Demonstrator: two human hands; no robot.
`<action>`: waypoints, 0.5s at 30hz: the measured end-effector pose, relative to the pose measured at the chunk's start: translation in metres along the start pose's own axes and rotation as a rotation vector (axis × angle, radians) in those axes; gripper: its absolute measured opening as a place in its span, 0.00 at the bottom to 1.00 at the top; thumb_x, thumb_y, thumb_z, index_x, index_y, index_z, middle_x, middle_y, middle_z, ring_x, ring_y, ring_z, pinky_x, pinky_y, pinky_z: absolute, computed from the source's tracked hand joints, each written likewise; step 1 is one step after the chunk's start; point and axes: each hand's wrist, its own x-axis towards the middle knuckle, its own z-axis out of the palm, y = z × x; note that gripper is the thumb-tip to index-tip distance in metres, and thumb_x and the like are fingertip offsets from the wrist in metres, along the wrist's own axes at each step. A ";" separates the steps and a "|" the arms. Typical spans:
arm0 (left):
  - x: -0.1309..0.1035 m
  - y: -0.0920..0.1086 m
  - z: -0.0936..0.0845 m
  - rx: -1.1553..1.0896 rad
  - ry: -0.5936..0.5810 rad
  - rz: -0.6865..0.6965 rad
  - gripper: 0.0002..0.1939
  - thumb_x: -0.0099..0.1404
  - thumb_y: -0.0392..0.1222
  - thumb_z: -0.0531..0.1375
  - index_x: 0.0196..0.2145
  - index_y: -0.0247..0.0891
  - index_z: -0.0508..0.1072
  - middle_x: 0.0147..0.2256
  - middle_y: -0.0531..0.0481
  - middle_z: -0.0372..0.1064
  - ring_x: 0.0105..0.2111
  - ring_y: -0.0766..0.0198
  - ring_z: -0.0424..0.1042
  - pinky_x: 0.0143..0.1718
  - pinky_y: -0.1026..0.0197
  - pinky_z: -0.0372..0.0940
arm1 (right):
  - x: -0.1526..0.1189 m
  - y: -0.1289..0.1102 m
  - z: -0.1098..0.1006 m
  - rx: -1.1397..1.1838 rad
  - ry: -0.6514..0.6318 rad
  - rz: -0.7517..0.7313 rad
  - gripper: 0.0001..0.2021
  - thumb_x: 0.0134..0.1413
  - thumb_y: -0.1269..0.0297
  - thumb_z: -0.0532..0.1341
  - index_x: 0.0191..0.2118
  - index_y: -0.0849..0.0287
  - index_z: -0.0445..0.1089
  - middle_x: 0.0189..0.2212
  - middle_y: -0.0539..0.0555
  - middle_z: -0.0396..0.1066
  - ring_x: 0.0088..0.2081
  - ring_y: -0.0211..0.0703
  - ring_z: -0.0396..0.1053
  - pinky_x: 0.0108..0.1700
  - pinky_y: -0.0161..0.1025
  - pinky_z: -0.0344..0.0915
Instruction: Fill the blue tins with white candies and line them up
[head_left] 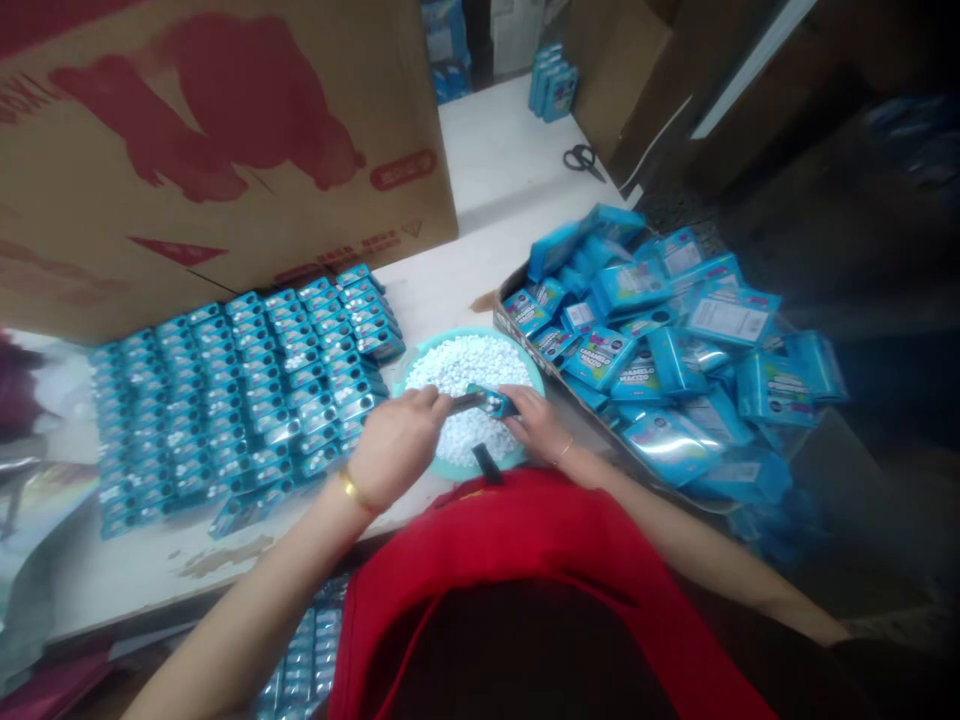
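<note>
My left hand [396, 445], with a gold bracelet at the wrist, is closed on a narrow dark tool [466, 402] whose exact kind I cannot make out. The tool's tip points to the small blue box [501, 403] pinched in my right hand [538, 425]. White bits show at the box's near end. Both hands are over a light turquoise bowl [409, 362] full of small white pellets [471, 362]. A black strip [486, 462] lies at the bowl's near edge.
Rows of small blue boxes [247, 390] stand on the white table [487, 235] at left. A carton [529, 350] heaped with blue candy packs [600, 358] is at right. Behind are a large cardboard box [360, 110], black scissors [583, 162] and several upright packs [553, 85].
</note>
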 end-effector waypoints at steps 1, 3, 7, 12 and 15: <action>-0.002 -0.008 0.012 -0.039 0.021 -0.052 0.11 0.68 0.35 0.47 0.41 0.36 0.68 0.37 0.44 0.68 0.37 0.58 0.69 0.33 0.61 0.62 | -0.001 0.001 -0.002 0.003 0.000 0.014 0.21 0.57 0.69 0.55 0.57 0.58 0.60 0.49 0.62 0.69 0.52 0.53 0.67 0.52 0.55 0.67; -0.003 -0.023 0.046 -0.126 -0.003 -0.161 0.10 0.69 0.39 0.48 0.42 0.37 0.68 0.39 0.44 0.68 0.38 0.59 0.69 0.35 0.61 0.63 | -0.003 0.002 -0.007 0.009 0.010 0.049 0.20 0.58 0.67 0.55 0.56 0.58 0.61 0.49 0.61 0.69 0.51 0.53 0.67 0.52 0.55 0.68; 0.013 -0.025 0.133 -0.344 -0.172 -0.270 0.08 0.66 0.37 0.51 0.38 0.36 0.69 0.40 0.42 0.69 0.40 0.57 0.70 0.39 0.59 0.63 | -0.003 0.002 -0.018 0.022 0.043 0.133 0.19 0.59 0.62 0.57 0.55 0.58 0.62 0.48 0.61 0.70 0.50 0.53 0.68 0.52 0.53 0.68; 0.054 0.009 0.200 -0.571 -0.056 -0.264 0.11 0.67 0.38 0.51 0.45 0.37 0.67 0.45 0.43 0.69 0.46 0.58 0.69 0.47 0.58 0.63 | -0.002 0.004 -0.022 0.033 0.098 0.226 0.20 0.58 0.56 0.59 0.54 0.58 0.62 0.47 0.62 0.71 0.50 0.53 0.69 0.52 0.52 0.67; 0.062 0.009 0.207 -0.653 -0.002 -0.237 0.12 0.66 0.39 0.52 0.47 0.37 0.66 0.46 0.44 0.70 0.45 0.60 0.70 0.48 0.59 0.63 | -0.002 0.005 -0.023 0.042 0.130 0.270 0.21 0.57 0.54 0.59 0.53 0.59 0.63 0.47 0.62 0.71 0.49 0.54 0.69 0.51 0.52 0.67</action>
